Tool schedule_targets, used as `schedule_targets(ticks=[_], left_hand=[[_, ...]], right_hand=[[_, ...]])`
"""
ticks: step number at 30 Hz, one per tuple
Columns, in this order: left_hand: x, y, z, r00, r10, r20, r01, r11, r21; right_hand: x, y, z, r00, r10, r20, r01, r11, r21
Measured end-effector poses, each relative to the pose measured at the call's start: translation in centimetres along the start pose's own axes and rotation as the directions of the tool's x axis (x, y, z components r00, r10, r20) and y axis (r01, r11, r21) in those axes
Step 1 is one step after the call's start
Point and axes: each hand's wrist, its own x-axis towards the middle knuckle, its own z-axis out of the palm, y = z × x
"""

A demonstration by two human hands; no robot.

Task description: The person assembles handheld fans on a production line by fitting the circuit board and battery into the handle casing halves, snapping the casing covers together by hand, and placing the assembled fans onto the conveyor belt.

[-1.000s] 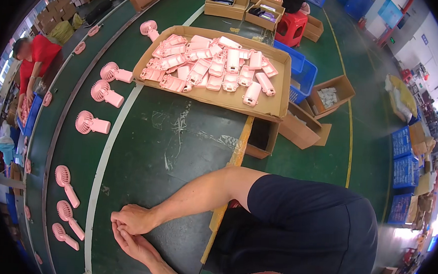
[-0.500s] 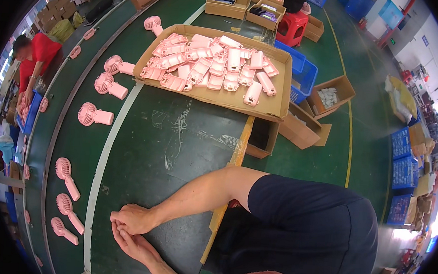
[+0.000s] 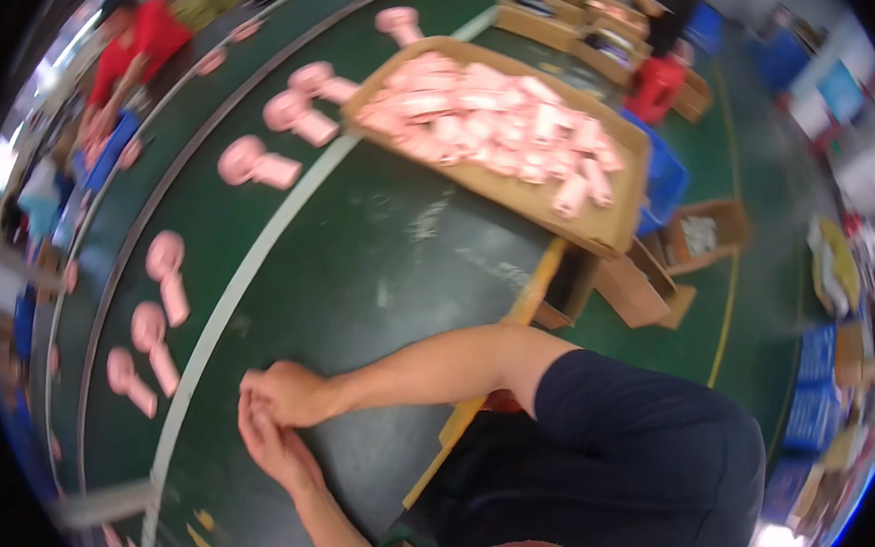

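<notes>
My left hand [image 3: 281,456] and my right hand [image 3: 295,393] are clasped together over the dark green work surface [image 3: 386,290]. The right one lies over the left, and both have their fingers folded in. No object shows between them, though the palms are hidden and the picture is blurred. Left of them, past a white line [image 3: 241,287], lie several pink handheld fans [image 3: 166,257]. More pink fans [image 3: 289,112] lie farther up that strip. A shallow cardboard tray [image 3: 482,198] at the far end holds a heap of pink plastic casings [image 3: 497,117]; neither hand touches these.
A person in red [image 3: 151,50] works across at the upper left beside a blue bin [image 3: 112,148]. Small boxes [image 3: 538,19] stand beyond the tray. Right of the table are a red stool [image 3: 659,87], blue crates [image 3: 668,182] and open cartons [image 3: 632,285]. Yellow tape [image 3: 537,285] edges the table.
The view has swung, so the tray and fans appear farther up and right; a bar now shows at the lower left. My hands stay clasped, and the picture is blurrier.
</notes>
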Motion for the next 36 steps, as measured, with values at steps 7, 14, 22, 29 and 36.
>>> schedule_targets(ticks=[7, 14, 22, 29, 36], left_hand=[[0.3, -1.6, -0.8, 0.994, -0.045, -0.096, 0.059, 0.986, 0.155], [0.7, -4.5, -2.4, 0.998, 0.06, 0.032, -0.055, 0.989, -0.136], [0.6, -5.2, -2.5, 0.998, 0.055, 0.03, -0.047, 0.974, -0.223], [1.0, -4.8, -2.3, 0.996, 0.078, 0.053, -0.066, 0.979, -0.195], [1.0, -4.9, -3.2, 0.999, 0.028, 0.026, -0.024, 0.985, -0.171]], right_hand=[[-0.3, 1.2, -0.4, 0.984, 0.157, 0.083, -0.155, 0.987, -0.028], [-0.4, 4.4, 1.1, 1.0, -0.013, -0.001, 0.013, 0.999, -0.035], [-0.6, 3.3, 1.1, 0.994, 0.092, 0.051, -0.091, 0.996, -0.02], [-0.3, 3.0, 1.1, 0.996, 0.08, 0.031, -0.079, 0.997, -0.005], [-0.4, 3.3, 1.8, 0.999, 0.038, 0.022, -0.037, 0.997, -0.061]])
